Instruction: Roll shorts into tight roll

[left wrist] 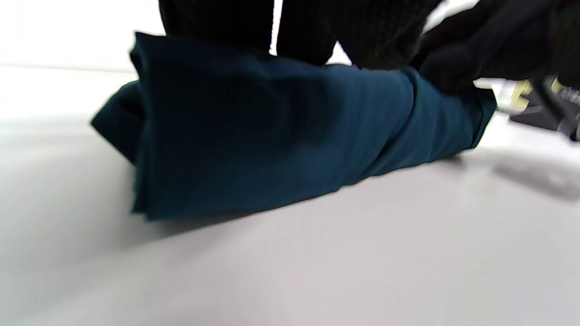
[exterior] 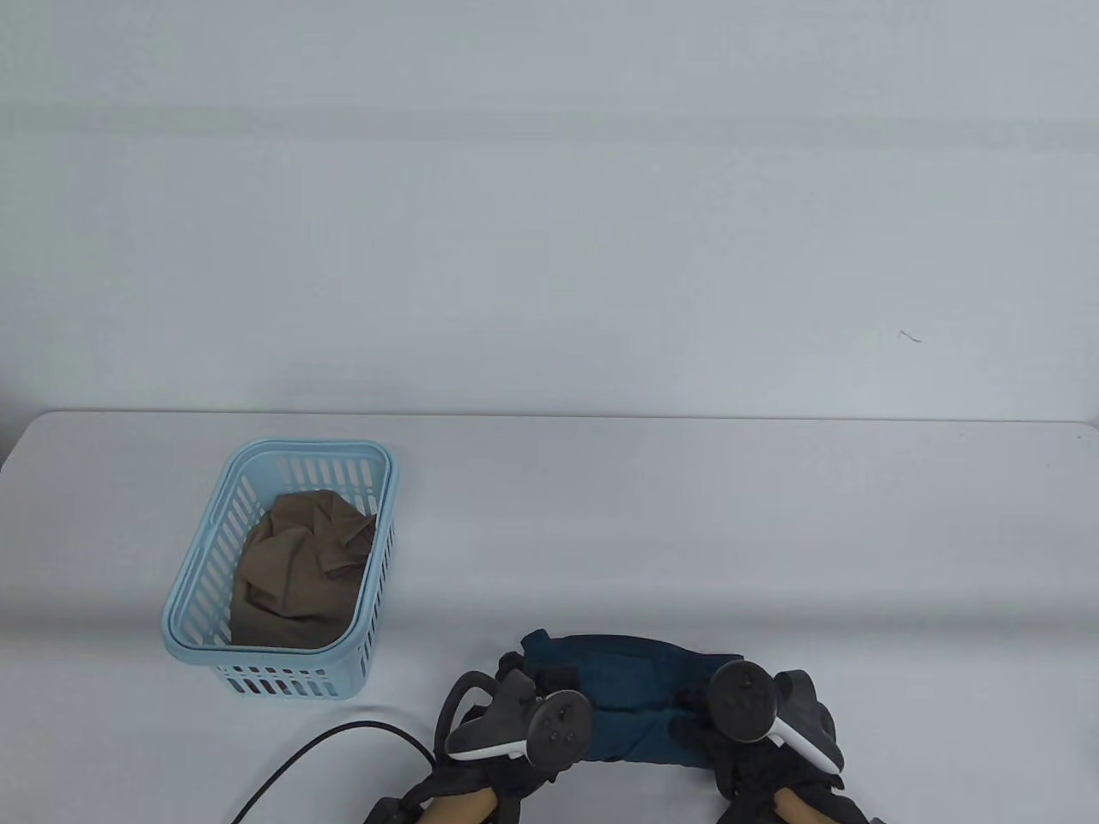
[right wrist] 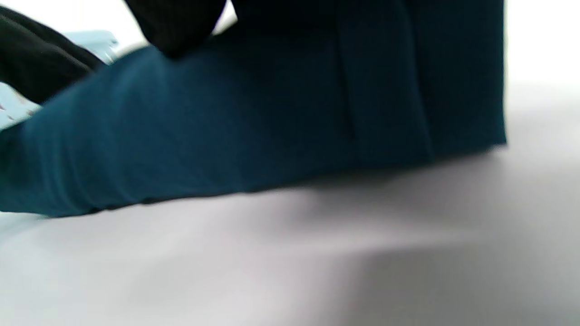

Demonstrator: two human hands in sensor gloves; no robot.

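Shorts already form a thick roll on the table; left hand and right hand press its ends; final tightening seemingly remains.

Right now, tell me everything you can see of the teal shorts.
The shorts are dark teal cloth, smooth and thin-looking, already gathered into a thick, sideways roll lying on the white table near its front edge. In the left wrist view one end shows stacked folded layers; a seam or band crosses the cloth in the right wrist view. The left hand rests on the roll's left end and the right hand on its right end, gloved fingers on top of the fabric.
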